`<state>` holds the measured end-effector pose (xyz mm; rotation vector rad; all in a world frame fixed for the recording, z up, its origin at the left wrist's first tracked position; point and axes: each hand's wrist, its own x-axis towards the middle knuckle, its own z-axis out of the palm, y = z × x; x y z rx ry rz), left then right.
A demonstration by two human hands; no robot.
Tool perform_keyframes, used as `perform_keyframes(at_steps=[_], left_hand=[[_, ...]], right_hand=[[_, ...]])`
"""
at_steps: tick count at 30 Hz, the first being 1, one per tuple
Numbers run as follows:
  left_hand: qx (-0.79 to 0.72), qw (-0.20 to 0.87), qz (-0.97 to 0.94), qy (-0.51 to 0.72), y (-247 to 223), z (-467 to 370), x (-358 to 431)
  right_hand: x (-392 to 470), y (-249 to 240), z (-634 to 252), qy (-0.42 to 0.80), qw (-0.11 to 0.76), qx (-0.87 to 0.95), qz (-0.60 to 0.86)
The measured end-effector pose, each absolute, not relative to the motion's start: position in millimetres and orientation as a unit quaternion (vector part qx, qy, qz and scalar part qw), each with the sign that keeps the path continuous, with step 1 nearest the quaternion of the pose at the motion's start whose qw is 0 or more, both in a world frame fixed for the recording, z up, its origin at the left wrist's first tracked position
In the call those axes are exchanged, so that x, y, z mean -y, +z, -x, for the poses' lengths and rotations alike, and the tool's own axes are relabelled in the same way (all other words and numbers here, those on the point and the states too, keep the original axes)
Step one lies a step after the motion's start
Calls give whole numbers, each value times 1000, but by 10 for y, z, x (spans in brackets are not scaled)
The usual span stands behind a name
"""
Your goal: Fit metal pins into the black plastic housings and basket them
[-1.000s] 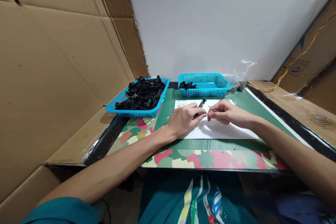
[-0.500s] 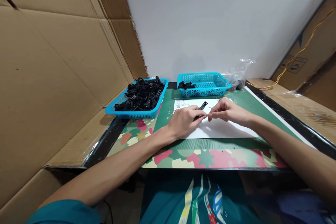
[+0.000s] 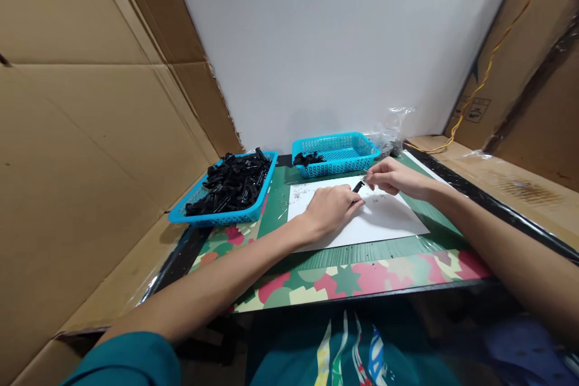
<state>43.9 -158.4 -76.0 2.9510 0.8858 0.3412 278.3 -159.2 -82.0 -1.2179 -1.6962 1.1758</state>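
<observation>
Probably light, stiff and a little slick, the narrow black plastic part (image 3: 358, 186) pokes out of the left hand's grip (image 3: 332, 208), best held by its long sides, while the right hand (image 3: 386, 178) curls beside its free end, contents unclear.

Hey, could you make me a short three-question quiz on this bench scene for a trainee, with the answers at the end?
1. Which hand is gripping the slim black part?
2. True or false: the left basket is piled fuller with black pieces than the right basket.
3. Fill in the colour: the sheet on the green mat is ____.

Key:
1. The left hand.
2. True.
3. White.
</observation>
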Motion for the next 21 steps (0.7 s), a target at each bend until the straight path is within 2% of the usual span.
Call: perform_keyframes(at_steps=[6,13,15,19,21], left_hand=[[-279,2,-956,88,-807,-592,1524],[-314,81,-932,164,-804,-571,1556],[-333,130,-912,202,-780,-534,1545],[-318,320,-848,276,-744,-358,1542],[-299,375,-825,299,-753,-251,1581]], right_hand=[[1518,-802,-3029,413,409,654,484],[1579,-729,-2948,397,365,686,489],[1613,-694,-2929,403,349,707,465],[1697,-648,-2838,381,307,760,428],[1735,-653,-2749,366,298,780,411]])
